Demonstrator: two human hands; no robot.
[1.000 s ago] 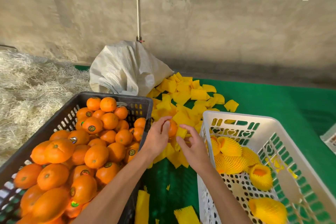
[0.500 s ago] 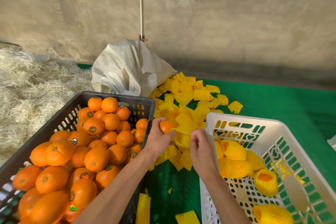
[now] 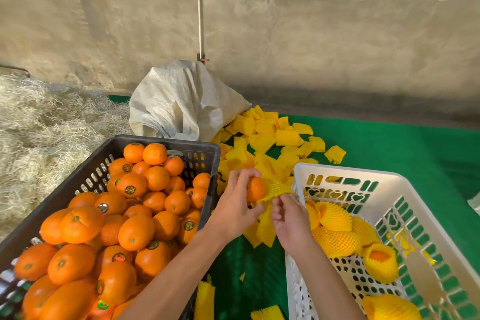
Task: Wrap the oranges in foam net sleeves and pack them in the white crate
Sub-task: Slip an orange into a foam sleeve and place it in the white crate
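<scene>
My left hand (image 3: 235,206) grips a bare orange (image 3: 255,189) between the two crates. A yellow foam net sleeve (image 3: 276,188) is stretched over the orange's right side, and my right hand (image 3: 291,218) pinches the sleeve's lower edge. The black crate (image 3: 166,141) on the left is heaped with loose oranges (image 3: 135,231). The white crate (image 3: 345,173) on the right holds several oranges wrapped in yellow sleeves (image 3: 337,238).
A pile of loose yellow sleeves (image 3: 272,138) lies on the green mat (image 3: 389,148) behind the crates, beside a white woven sack (image 3: 181,104). Straw (image 3: 39,132) covers the floor at left. A concrete wall stands behind. More sleeves (image 3: 205,299) lie near my arms.
My right hand picked a sleeve from the pile and drew it onto the orange. My left hand stayed between the crates with the orange.
</scene>
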